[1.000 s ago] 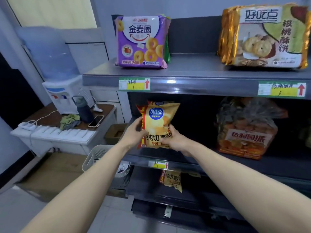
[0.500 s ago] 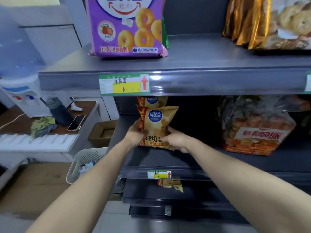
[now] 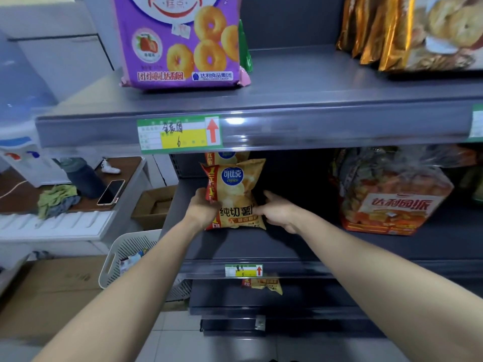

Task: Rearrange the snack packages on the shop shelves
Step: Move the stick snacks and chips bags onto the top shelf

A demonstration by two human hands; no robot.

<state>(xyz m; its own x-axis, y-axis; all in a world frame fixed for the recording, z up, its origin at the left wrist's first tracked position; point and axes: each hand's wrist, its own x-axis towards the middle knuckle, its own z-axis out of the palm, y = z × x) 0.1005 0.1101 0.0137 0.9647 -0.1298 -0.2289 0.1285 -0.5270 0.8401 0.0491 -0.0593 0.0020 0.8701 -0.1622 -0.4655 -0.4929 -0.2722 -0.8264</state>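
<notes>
The chip bag (image 3: pixel 236 194) stands upright on the middle shelf (image 3: pixel 243 246), toward its left end and set back from the front edge. A second bag of the same kind (image 3: pixel 226 157) stands directly behind it, mostly hidden by the shelf above.

The left hand (image 3: pixel 205 210) is closed on the bag's lower left edge, thumb on the front face. The right hand (image 3: pixel 278 212) presses against the lower right edge with the fingers partly spread; it steadies the bag and does not fully enclose it. Gripping low on both sides keeps the soft, air-filled bag upright and faces the label forward while its base settles on the shelf.

On the same shelf, well apart toward the right end, sits a clear bag of orange packs (image 3: pixel 392 197). On the top shelf (image 3: pixel 300 92) a purple ring-biscuit pack (image 3: pixel 180 40) stands near the left end and a gold biscuit pack (image 3: pixel 407 30) near the right end. One more chip bag (image 3: pixel 262 283) lies on the lower shelf, just under the price tag (image 3: pixel 243 270).

Compared with half a second ago, the bag sits deeper on the shelf and closer to the one behind it. The right hand has opened and shifted from the front face to the side edge. The view has also moved closer to the shelves.

Judgement: placement is nearly complete; release appears to be the next step.
</notes>
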